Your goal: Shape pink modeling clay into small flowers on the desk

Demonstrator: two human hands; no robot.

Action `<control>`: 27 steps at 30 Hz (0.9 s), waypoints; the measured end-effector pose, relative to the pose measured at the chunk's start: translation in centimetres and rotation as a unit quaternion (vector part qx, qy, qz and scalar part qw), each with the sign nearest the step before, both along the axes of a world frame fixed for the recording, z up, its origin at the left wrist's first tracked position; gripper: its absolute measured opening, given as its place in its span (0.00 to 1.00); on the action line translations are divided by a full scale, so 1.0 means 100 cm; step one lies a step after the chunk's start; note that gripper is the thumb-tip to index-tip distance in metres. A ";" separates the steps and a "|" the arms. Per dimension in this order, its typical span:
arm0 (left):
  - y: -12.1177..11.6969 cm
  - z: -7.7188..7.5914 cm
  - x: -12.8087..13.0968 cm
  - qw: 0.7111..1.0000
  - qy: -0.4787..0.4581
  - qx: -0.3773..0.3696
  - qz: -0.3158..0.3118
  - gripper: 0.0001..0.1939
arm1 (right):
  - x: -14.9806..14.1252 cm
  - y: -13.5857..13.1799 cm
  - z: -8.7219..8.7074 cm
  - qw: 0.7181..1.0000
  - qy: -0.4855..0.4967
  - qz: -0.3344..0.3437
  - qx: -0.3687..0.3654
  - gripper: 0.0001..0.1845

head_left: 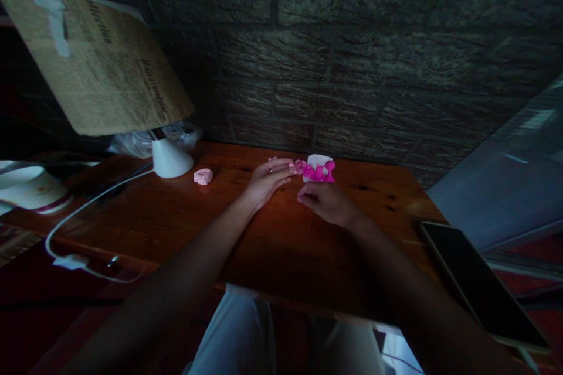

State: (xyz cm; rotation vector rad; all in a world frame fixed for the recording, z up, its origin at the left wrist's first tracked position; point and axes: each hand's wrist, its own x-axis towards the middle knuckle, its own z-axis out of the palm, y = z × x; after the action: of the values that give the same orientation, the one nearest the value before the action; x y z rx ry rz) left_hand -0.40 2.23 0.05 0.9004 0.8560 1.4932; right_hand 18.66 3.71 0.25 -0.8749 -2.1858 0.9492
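Note:
My left hand (pixel 266 180) lies on the wooden table with its fingers stretched out to the right, a ring on one finger. Its fingertips reach a light pink crumpled piece (pixel 299 166). Bright pink soft-looking pieces (pixel 318 172) sit beside that, in front of a small white piece (pixel 319 160). Just below them is my right hand (pixel 324 201), its fingers curled in and pressed together; whether anything is between them is hidden. A separate pale pink lump (pixel 203 176), perhaps modelling clay, rests to the left of my left hand.
A lamp (pixel 171 159) with a newspaper-print shade (pixel 114 70) stands at the left, its white cord (pixel 88 199) running over the table edge. A white cup (pixel 30 187) is farther left. A dark-screened tablet (pixel 481 281) lies at the right. Behind rises a dark brick-patterned wall (pixel 299 58).

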 end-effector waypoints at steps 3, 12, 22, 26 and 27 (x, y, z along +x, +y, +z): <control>0.000 -0.001 0.001 1.000 0.018 0.007 -0.009 0.21 | 0.002 0.002 0.004 0.996 0.061 0.001 -0.059 0.07; -0.001 -0.001 0.003 0.995 0.094 0.034 0.016 0.21 | 0.004 0.009 0.008 0.974 0.160 -0.035 -0.156 0.15; 0.001 -0.006 0.002 0.989 0.127 0.063 0.033 0.18 | 0.003 0.006 0.012 0.975 0.171 -0.045 -0.138 0.22; 0.000 -0.005 0.003 0.989 0.128 0.067 0.027 0.18 | 0.002 0.005 0.010 0.978 0.154 -0.040 -0.134 0.23; 0.000 -0.005 0.003 0.989 0.127 0.070 0.026 0.18 | 0.002 0.005 0.009 0.979 0.150 -0.042 -0.134 0.23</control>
State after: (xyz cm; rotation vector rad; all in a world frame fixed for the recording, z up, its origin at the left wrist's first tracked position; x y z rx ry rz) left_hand -0.15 2.21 -0.43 1.1993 0.9743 1.5178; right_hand 18.85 4.23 1.20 -0.8743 -1.7795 1.2654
